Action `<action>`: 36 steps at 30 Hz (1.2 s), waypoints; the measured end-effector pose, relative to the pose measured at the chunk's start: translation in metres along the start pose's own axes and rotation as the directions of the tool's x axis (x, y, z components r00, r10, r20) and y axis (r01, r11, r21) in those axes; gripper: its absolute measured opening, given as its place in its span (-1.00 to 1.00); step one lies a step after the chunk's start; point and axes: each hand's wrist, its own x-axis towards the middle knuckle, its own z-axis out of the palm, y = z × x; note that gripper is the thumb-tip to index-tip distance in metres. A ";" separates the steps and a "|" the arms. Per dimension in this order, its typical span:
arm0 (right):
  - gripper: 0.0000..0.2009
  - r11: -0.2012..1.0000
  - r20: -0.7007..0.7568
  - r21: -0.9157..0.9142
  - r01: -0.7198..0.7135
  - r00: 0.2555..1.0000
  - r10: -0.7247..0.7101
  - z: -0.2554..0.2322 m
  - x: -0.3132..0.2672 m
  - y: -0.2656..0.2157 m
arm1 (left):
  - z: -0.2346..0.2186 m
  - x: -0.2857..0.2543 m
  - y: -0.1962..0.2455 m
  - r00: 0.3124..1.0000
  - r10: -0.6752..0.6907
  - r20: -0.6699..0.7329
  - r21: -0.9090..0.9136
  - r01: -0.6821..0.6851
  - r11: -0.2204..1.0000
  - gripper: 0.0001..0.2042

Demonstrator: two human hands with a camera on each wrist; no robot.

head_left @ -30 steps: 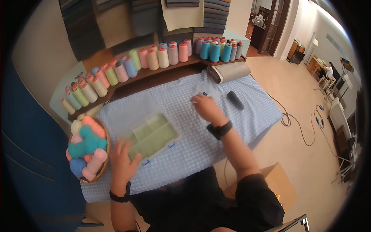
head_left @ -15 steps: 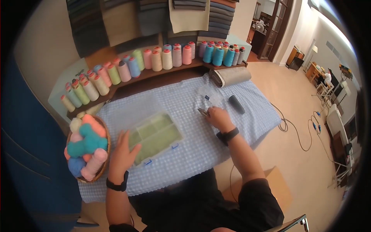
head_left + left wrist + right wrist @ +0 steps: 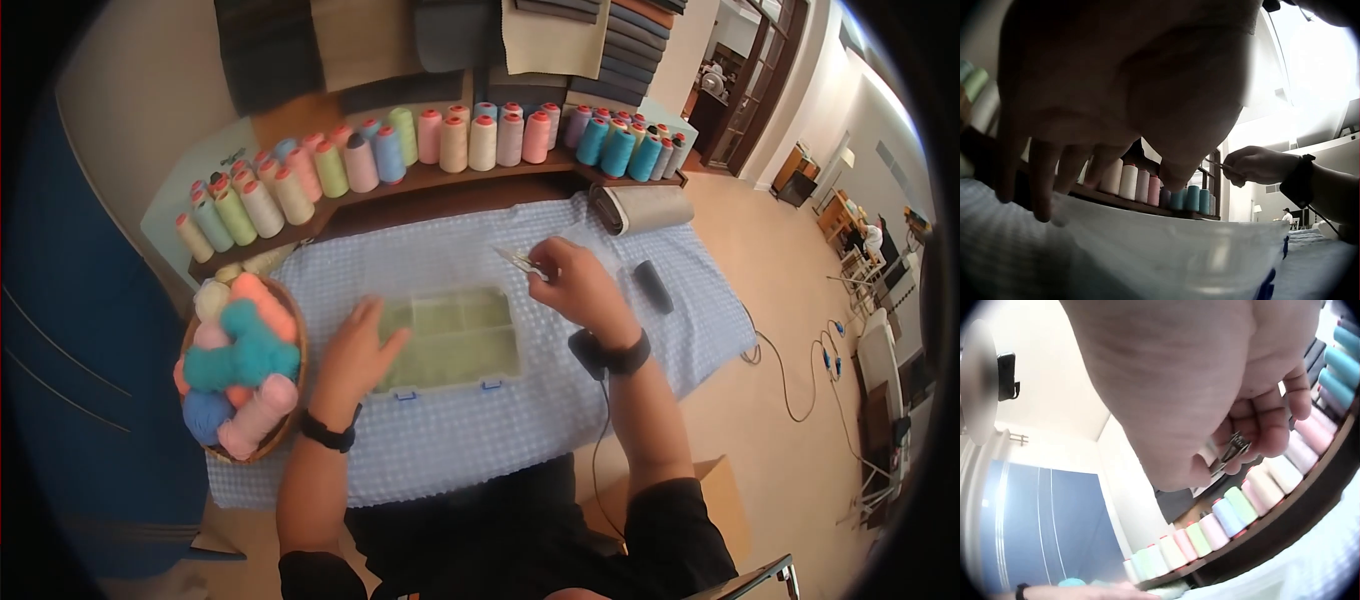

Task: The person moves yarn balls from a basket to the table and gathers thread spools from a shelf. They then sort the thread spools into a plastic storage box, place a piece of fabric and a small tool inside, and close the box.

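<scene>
A clear divided box [image 3: 455, 385] with a pale green inside lies on the checked cloth, two blue latches along its near edge. The left hand [image 3: 355, 355], fingers spread and fairly straight, is at the box's left side; in the left wrist view the fingertips of this hand [image 3: 1110, 87] hang by the box wall [image 3: 1179, 250]. Above the cloth, right of the box, the right hand [image 3: 583, 290] pinches a small metal tool [image 3: 520, 262]. The right wrist view shows the metal tool [image 3: 1233, 452] between thumb and fingers of the right hand [image 3: 1210, 381].
A basket of yarn [image 3: 240, 360] stands at the left. Thread cones [image 3: 482, 145] line a curved wooden shelf at the back. A grey fabric roll [image 3: 645, 210] and a dark cylinder [image 3: 653, 287] lie at the right. A cable hangs from the right wrist.
The right hand has risen off the cloth near the plastic bag with the metal tool. The left hand stays beside the box. The head view has shifted.
</scene>
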 end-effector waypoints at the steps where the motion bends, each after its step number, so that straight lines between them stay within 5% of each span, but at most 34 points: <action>1: -0.82 0.998 0.024 0.056 0.007 1.000 -0.008 0.007 0.007 -0.005 | 0.001 0.000 -0.002 1.000 0.002 -0.017 0.007 -0.002 1.000 -0.36; 7: -0.80 0.954 0.263 0.294 0.061 0.954 -0.142 0.055 0.017 -0.006 | 0.014 -0.006 -0.010 0.966 0.151 -0.210 0.196 -0.110 0.974 -0.52; 17: -0.80 0.966 0.267 0.147 0.214 0.931 -0.247 0.064 0.010 0.008 | -0.011 -0.015 0.003 0.975 0.147 -0.168 0.100 -0.132 0.986 -0.57; 20: -0.80 0.956 0.213 0.293 -0.030 0.976 -0.035 0.052 0.008 0.020 | -0.010 -0.017 0.003 0.971 0.166 -0.171 0.099 -0.150 0.984 -0.56; 22: -0.80 0.960 0.053 0.266 -0.087 0.996 0.076 0.039 0.007 0.036 | -0.011 -0.018 0.004 0.976 0.151 -0.154 0.099 -0.137 0.986 -0.56; 27: -0.79 0.856 -0.130 0.368 -0.364 0.891 0.435 0.017 -0.001 0.108 | -0.009 -0.020 0.006 0.981 0.154 -0.122 0.146 -0.136 0.980 -0.54; 34: -0.70 0.782 -0.291 0.124 -0.611 0.731 0.617 0.009 -0.002 0.157 | -0.004 -0.023 0.003 0.979 0.170 -0.112 0.193 -0.146 0.970 -0.53; 36: -0.70 0.806 -0.327 0.048 -0.589 0.754 0.570 0.013 -0.006 0.163 | -0.002 -0.023 0.004 0.975 0.181 -0.127 0.192 -0.155 0.969 -0.52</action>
